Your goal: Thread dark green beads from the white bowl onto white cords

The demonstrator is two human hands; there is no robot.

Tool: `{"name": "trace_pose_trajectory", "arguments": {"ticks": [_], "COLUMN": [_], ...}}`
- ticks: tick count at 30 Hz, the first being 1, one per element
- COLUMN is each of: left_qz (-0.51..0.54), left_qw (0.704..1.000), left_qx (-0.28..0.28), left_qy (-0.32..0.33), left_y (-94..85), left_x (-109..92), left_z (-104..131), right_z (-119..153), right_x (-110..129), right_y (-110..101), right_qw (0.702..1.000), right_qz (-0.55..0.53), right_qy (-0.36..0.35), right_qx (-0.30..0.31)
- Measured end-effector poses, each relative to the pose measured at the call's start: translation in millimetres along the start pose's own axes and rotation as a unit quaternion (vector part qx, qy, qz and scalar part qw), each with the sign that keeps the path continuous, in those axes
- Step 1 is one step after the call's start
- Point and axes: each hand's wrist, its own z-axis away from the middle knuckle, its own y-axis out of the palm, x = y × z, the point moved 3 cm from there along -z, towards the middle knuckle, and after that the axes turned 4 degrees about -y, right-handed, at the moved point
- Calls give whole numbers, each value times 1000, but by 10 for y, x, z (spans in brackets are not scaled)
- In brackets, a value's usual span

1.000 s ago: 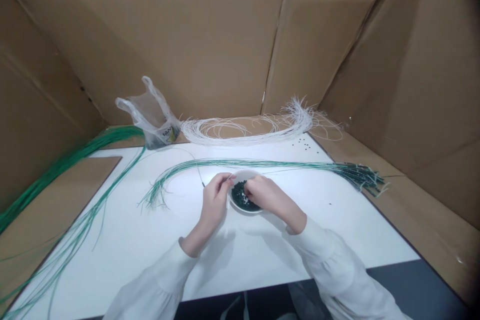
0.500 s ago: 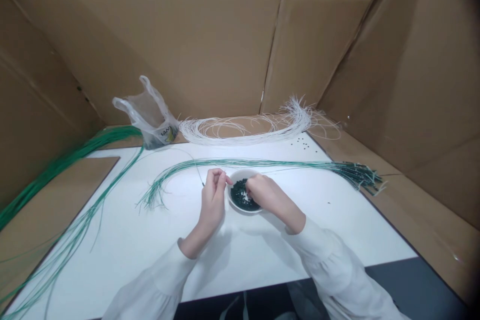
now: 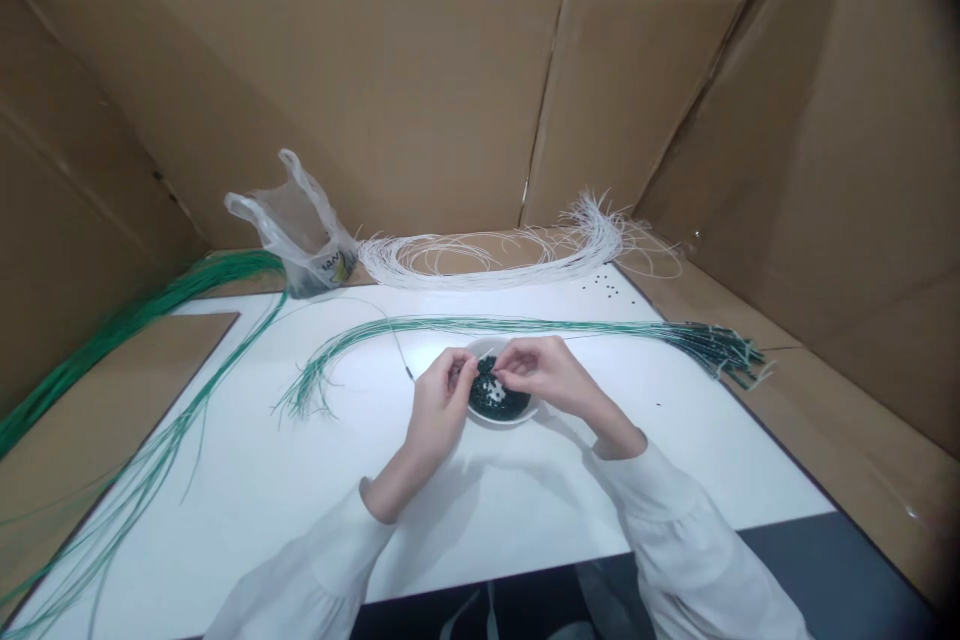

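My left hand (image 3: 439, 405) is closed in a pinch on a thin cord (image 3: 397, 338), whose tail curves away behind it to the left. A small dark piece (image 3: 409, 373) sits on that cord beside the hand. Above the bowl, my right hand (image 3: 553, 375) has thumb and forefinger pressed together, close to the left fingertips; whatever is between them is too small to name. Under both hands stands a white bowl (image 3: 504, 423) holding many small dark green beads (image 3: 499, 405), with some of its white bottom showing.
Behind the bowl lies a bundle of green cords (image 3: 480, 325) with dark pieces at its right end. A coil of white cords (image 3: 480, 278), a plastic bag (image 3: 304, 240) and loose beads (image 3: 609, 290) are farther back. Green strands (image 3: 150, 305) run down the left; cardboard walls (image 3: 442, 90) enclose the table.
My right hand has risen out of the beads and drawn back slightly, its fingers pinched. My left hand has shifted right, over the bowl's left rim, bringing the fingertips of both hands close together.
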Motion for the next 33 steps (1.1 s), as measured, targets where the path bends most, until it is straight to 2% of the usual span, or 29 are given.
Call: {"name": "trace_pose_trajectory", "arguments": {"ticks": [3,5,8,12,18,33], "left_qz": [-41,-65,-83,-83,-88,-92], "left_qw": [998,995,989,985,981,978], "left_qx": [-15,-30,-47,-61,-64,-51], "left_qy": [37,72,116,137,160,183], "left_y": [0,-4,-12,-23,-18,7], "left_x": [-21,-39,-61,-80,-109,-112], "left_z": [28,44,61,78,102,114], "right_z": [13,14,9,6,10,12], "right_x": [-8,-9,-16,-24,-15,-47], "right_y": [-53,-73,-72,-36,-13,-2], "right_qw": [989,978,965,947,939,948], "right_qz": [-137,-189,-246,-308,-335,-310], "right_qy": [18,23,21,23,33,27], "right_qx": [-55,-80,-92,-88,-71,-74]}}
